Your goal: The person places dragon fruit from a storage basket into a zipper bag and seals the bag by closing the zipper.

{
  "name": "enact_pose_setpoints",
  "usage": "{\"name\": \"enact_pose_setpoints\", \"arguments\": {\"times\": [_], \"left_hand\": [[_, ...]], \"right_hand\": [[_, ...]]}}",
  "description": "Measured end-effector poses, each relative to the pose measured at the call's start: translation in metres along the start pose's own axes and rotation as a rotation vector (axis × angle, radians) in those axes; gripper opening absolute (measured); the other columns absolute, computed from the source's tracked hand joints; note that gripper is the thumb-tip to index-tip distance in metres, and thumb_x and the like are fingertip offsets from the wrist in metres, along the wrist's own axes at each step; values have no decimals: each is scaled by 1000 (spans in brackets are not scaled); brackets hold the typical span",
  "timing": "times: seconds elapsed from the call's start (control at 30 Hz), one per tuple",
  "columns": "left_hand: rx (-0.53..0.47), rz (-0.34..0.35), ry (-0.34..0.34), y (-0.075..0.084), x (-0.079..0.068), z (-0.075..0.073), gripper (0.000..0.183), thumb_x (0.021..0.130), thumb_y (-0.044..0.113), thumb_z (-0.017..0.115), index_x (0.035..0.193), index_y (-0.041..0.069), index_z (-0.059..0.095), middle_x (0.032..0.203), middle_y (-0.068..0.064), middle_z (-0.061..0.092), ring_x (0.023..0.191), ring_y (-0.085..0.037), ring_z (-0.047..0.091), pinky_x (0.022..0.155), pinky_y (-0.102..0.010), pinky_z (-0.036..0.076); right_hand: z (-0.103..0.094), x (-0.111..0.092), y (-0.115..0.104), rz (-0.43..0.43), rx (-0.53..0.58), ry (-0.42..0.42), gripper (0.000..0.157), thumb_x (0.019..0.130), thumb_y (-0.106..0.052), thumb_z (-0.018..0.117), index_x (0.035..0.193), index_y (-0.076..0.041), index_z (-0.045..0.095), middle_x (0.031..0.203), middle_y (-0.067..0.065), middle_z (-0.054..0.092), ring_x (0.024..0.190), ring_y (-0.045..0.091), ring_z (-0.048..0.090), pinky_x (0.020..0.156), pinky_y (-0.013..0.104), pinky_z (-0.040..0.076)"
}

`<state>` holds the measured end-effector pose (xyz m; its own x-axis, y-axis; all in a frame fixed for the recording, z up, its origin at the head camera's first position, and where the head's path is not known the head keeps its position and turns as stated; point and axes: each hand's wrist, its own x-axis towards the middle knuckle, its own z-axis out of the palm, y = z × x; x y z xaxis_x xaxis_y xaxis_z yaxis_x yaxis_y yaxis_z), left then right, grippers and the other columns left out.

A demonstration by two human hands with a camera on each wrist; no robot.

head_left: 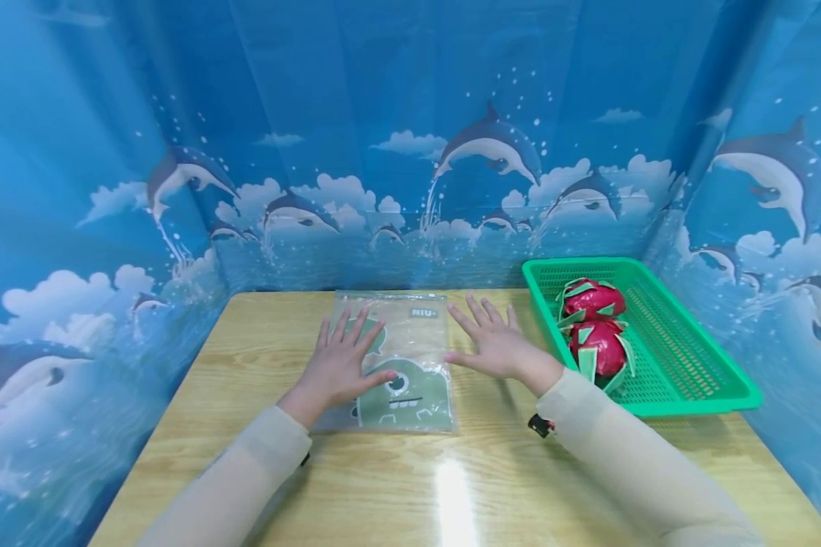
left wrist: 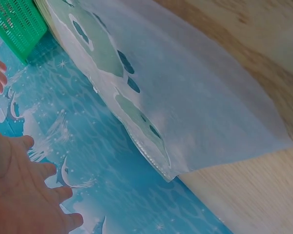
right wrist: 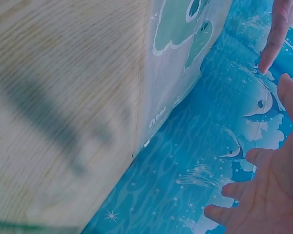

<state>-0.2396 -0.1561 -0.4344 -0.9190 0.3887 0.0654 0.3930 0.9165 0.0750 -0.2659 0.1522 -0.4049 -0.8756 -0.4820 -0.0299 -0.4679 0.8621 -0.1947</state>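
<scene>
A clear plastic zip bag (head_left: 410, 342) with a green cartoon monster print lies flat on the wooden table. Over its left part hovers my left hand (head_left: 342, 365), fingers spread and holding nothing; the left wrist view shows its palm (left wrist: 24, 190) apart from the bag (left wrist: 151, 97). My right hand (head_left: 499, 346), fingers also spread, is in the air just right of the bag's edge. In the right wrist view this hand (right wrist: 268, 190) is empty too, and its shadow falls on the table.
A green plastic basket (head_left: 711, 365) stands at the table's right side. Two red dragon fruits, a far one (head_left: 594, 298) and a near one (head_left: 598, 349), lie in its left half. A blue dolphin-print curtain (head_left: 356, 91) encloses the table's back and sides.
</scene>
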Motion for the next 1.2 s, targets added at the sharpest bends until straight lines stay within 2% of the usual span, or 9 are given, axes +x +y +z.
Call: {"name": "enact_pose_setpoints", "arguments": {"times": [0.2,0.37,0.47,0.8,0.97,1.2], "left_hand": [[-25,-3,19,0,-1,0,93,89,80,39,161,28,13,167,-7,-3,151,-36,-9,117,-62,-6],[-43,-1,21,-2,-1,3,93,89,81,38,161,27,13,167,-9,-2,151,-39,-5,117,-64,-3],[-50,-3,9,-4,0,7,94,90,81,37,161,26,12,167,-9,-1,151,-39,-5,117,-64,-1],[-101,-43,-43,-7,-1,9,92,91,79,36,161,24,14,167,-11,-2,151,-40,-6,117,-62,-5],[-124,-55,-70,-7,-1,8,92,92,78,37,161,22,16,166,-14,3,151,-41,-1,117,-63,-3],[-143,-65,-101,-10,1,10,92,92,79,34,161,19,19,164,-19,15,149,-45,14,117,-65,7]], "right_hand": [[4,3,-2,4,21,-6,94,88,-82,36,161,-30,6,166,11,-5,150,45,3,112,70,-7],[10,5,-2,8,43,-15,93,89,-81,38,161,-31,6,166,11,-6,151,43,2,112,69,-7],[12,5,-2,7,42,-12,92,90,-78,41,161,-29,8,166,12,-4,150,44,2,112,71,-6],[17,11,-3,19,54,-50,91,91,-77,41,161,-29,8,166,11,-6,151,44,2,112,72,-4],[23,16,-3,12,50,-69,88,94,-70,46,161,-27,9,166,13,-4,150,45,3,112,73,-3],[31,23,-1,5,45,-94,86,95,-68,47,161,-27,10,166,14,-2,150,46,6,113,72,3]]}}
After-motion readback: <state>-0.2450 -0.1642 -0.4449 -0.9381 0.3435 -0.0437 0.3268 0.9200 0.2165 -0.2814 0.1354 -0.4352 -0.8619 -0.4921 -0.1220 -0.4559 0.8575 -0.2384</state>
